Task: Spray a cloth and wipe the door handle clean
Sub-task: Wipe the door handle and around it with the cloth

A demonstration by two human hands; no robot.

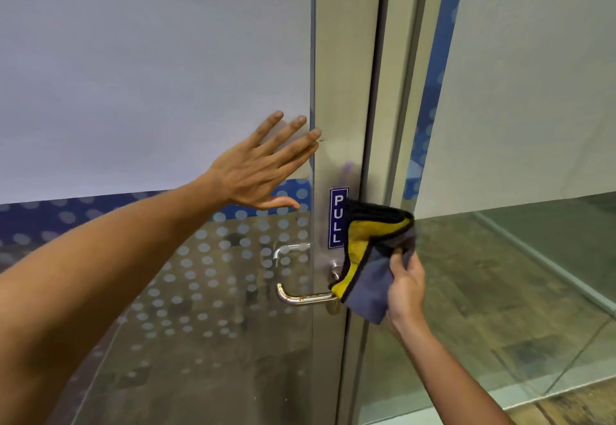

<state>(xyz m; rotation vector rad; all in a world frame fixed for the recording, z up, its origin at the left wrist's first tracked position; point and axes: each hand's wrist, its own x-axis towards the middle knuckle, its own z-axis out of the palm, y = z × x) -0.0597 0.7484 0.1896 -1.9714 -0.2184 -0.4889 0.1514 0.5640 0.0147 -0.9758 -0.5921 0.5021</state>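
While the open left hand (256,171) steadies the door (150,74), the right hand (405,286) grips the cloth (373,254) against the handle (305,298) beside it.

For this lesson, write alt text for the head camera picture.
A right hand holds a folded yellow-and-grey cloth against the base of a steel lever door handle, below a blue PULL sign. The open left hand rests against the frosted glass door.
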